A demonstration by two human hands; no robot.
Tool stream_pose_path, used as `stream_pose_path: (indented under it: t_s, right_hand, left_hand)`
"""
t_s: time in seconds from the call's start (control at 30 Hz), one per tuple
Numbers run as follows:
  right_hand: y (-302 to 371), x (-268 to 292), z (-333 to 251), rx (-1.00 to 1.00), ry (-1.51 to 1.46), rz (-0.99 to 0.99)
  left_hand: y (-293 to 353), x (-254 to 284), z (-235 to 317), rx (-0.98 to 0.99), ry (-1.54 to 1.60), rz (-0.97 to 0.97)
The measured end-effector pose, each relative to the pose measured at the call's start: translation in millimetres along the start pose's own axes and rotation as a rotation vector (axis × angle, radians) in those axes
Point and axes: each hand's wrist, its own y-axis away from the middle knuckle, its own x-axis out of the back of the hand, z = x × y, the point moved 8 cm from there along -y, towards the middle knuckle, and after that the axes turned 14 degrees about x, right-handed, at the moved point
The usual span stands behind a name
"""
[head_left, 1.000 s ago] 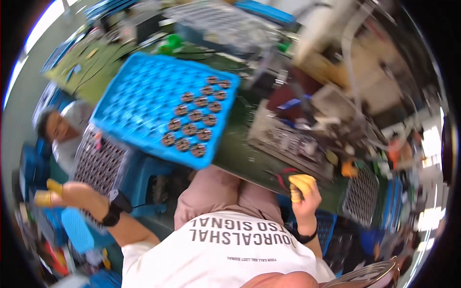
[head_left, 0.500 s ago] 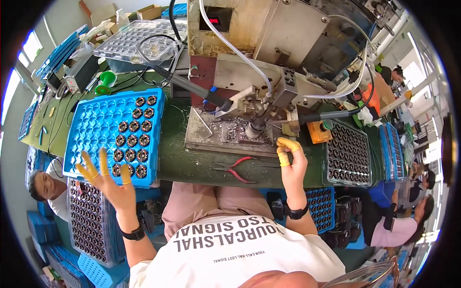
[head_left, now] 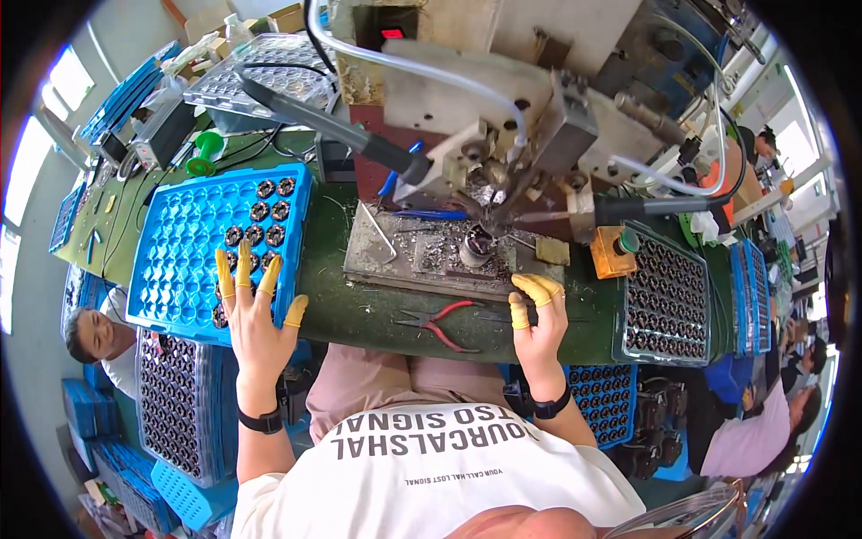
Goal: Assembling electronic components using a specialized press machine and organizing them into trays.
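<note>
My left hand [head_left: 258, 314], with yellow finger cots, is spread over the blue tray [head_left: 305, 202]. Its fingertips lie above the black round coil-like parts [head_left: 254, 235] in the tray's right-hand columns and hide some of them. Whether they touch a part, I cannot tell. My right hand [head_left: 540, 328], also in yellow cots, rests by the front edge of the machine's metal base [head_left: 377, 262]. Its fingers are bent with the thumb apart, and nothing shows between them. On that base, a small round holder [head_left: 476, 250] stands under the machine's tooling [head_left: 494, 175].
Red-handled pliers [head_left: 440, 323] lie on the green table before the machine [head_left: 449, 76]. A small orange box [head_left: 614, 253] and a full clear tray [head_left: 664, 292] stand to the right. A green spool [head_left: 206, 153] is at the far left. Other people sit on both sides.
My left hand has moved right and forward, from the tray's near edge to over its filled columns. The machine's tooling now sits differently above the holder. My right hand stays near the base.
</note>
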Motion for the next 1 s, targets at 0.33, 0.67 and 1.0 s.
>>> stream_pose_path:
  t_s: [0.33,0.67,1.0]
  right_hand:
    - [-58.6,-18.5,-5.8,-0.093,-0.223,0.015]
    - [-69.7,-33.8,-66.0,-0.038,-0.436,-0.143]
    - [-164.2,-265.2,-163.6,0.173,-0.59,-0.478]
  left_hand:
    - [0.1,8.5,-2.4,0.043,0.079,-0.005]
    - [8.5,69.9,-105.4,0.13,0.44,0.419]
    - [16.1,43.7,-153.9,0.263,0.2,0.453]
